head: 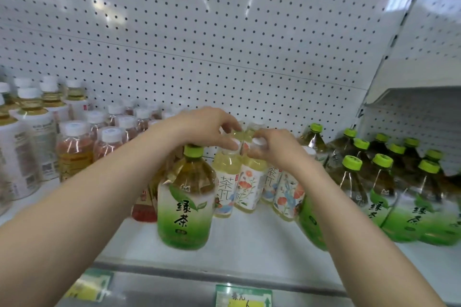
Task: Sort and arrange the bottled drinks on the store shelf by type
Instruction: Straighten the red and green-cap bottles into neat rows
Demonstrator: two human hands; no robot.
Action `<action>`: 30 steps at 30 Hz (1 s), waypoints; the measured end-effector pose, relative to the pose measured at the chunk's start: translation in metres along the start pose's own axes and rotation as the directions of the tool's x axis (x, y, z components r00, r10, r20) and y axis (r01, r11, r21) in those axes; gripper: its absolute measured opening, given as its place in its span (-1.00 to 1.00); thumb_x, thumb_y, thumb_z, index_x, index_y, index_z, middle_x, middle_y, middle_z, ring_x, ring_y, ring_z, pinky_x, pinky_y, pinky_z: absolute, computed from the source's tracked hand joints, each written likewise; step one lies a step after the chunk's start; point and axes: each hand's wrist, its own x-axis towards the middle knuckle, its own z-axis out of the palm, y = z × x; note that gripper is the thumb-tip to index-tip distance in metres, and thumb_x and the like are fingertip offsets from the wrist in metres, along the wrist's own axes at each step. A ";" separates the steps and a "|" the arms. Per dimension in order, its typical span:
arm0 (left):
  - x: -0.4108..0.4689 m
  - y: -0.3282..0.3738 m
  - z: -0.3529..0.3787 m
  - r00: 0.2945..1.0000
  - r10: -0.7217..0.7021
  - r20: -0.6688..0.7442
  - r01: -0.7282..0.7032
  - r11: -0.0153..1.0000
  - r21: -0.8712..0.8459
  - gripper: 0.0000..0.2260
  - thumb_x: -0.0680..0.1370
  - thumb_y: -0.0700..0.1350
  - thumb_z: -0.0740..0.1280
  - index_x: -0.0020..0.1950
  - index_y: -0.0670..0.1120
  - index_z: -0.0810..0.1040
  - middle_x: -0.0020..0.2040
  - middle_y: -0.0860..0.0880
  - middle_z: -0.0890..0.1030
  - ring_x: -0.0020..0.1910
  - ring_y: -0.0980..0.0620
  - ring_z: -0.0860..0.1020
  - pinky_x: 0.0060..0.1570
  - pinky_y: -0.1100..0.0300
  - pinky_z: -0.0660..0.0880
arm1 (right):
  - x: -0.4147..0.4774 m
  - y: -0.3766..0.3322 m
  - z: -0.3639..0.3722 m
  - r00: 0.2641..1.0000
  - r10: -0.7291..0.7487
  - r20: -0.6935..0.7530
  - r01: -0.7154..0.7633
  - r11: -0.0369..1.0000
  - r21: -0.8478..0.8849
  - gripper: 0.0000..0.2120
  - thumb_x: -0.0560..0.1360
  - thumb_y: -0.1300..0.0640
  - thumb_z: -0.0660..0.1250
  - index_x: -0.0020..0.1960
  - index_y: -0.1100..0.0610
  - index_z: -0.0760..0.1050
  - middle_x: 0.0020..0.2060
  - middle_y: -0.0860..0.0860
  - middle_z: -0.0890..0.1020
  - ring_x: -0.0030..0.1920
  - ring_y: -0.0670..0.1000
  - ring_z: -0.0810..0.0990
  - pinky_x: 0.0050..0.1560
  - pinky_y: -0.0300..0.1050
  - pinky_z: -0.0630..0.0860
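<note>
Both hands meet over the floral bottles (249,182) mid-shelf (249,239). The left hand (207,129) comes from the left, its fingers (228,123) curled down and pinching a white-capped neck. The right hand (277,148) comes from the right, its fingers (259,134) wrapped round the neighbouring cap. About 4 floral bottles stand upright and touching, long axis vertical, tops directly under the fingers, so the likely pull is straight up or a slide. Both hands are equally near.

1 green tea bottle (185,197) stands in front, just under the left wrist and well apart from the green tea group (379,182) at right. It could get knocked. Pink bottles (74,152) sit at left.
</note>
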 end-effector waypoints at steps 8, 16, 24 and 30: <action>0.049 -0.018 0.016 0.985 0.047 0.169 -0.069 0.990 0.123 -0.49 0.37 0.07 0.55 0.30 0.14 0.54 0.20 0.08 0.59 0.11 0.03 0.53 0.12 0.14 0.46 | 0.053 -0.008 0.010 0.998 -0.061 0.027 0.059 0.996 0.070 -0.45 0.45 -0.10 0.49 0.39 0.00 0.50 0.24 0.10 0.60 0.19 0.12 0.58 0.16 -0.05 0.50; 0.040 -0.041 0.014 1.000 -0.011 0.020 0.011 0.999 -0.032 -0.55 0.32 0.02 0.59 0.19 0.07 0.63 0.04 0.09 0.65 -0.02 0.09 0.59 -0.05 0.20 0.53 | 0.081 -0.010 0.011 0.989 -0.124 0.086 0.112 0.985 0.128 -0.63 0.48 0.05 0.48 0.27 -0.06 0.57 0.18 0.02 0.64 0.09 0.03 0.58 -0.02 -0.17 0.50; 0.054 -0.029 0.022 1.000 -0.019 -0.006 0.019 1.000 -0.019 -0.54 0.30 0.09 0.59 0.16 0.07 0.63 0.07 0.06 0.66 -0.01 0.07 0.59 0.05 0.10 0.55 | 0.058 0.015 -0.019 0.999 0.019 -0.043 -0.020 0.999 -0.043 -0.51 0.56 -0.09 0.34 0.45 -0.04 0.39 0.30 0.04 0.57 0.25 0.11 0.54 0.14 -0.01 0.48; 0.053 -0.031 0.018 0.998 -0.008 0.064 0.015 0.995 -0.103 -0.55 0.35 0.05 0.57 0.22 0.07 0.62 0.08 0.08 0.67 0.02 0.07 0.61 0.09 0.11 0.55 | 0.030 0.038 -0.034 0.955 0.288 0.072 -0.258 0.926 -0.277 -0.64 0.51 -0.05 0.40 0.20 0.15 0.52 -0.03 0.05 0.61 -0.05 0.06 0.58 -0.13 -0.11 0.53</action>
